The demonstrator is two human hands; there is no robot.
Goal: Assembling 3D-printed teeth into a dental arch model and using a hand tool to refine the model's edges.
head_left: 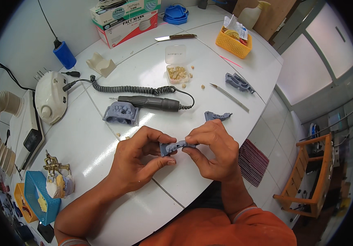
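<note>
Between both hands, above the white table's near part, is a small grey dental model (170,147) with a row of teeth. My left hand (133,158) pinches its left end, and my right hand (217,149) grips the other end between thumb and fingers, partly hiding it. Just beyond my right hand lies another grey dental model piece (218,116). A larger grey dental model (121,114) sits past my left hand, beside a black rotary handpiece (154,103). Farther off, a clear little box (178,74) of yellowish tooth-like pieces stands with its lid raised.
A pointed metal tool (230,97) and a grey model part (240,83) lie at the right. A knife (176,37), mask boxes (125,26) and yellow basket (234,43) are farther back. The white motor unit (51,97), ribbed hose (0,127) and articulator (59,178) stand left.
</note>
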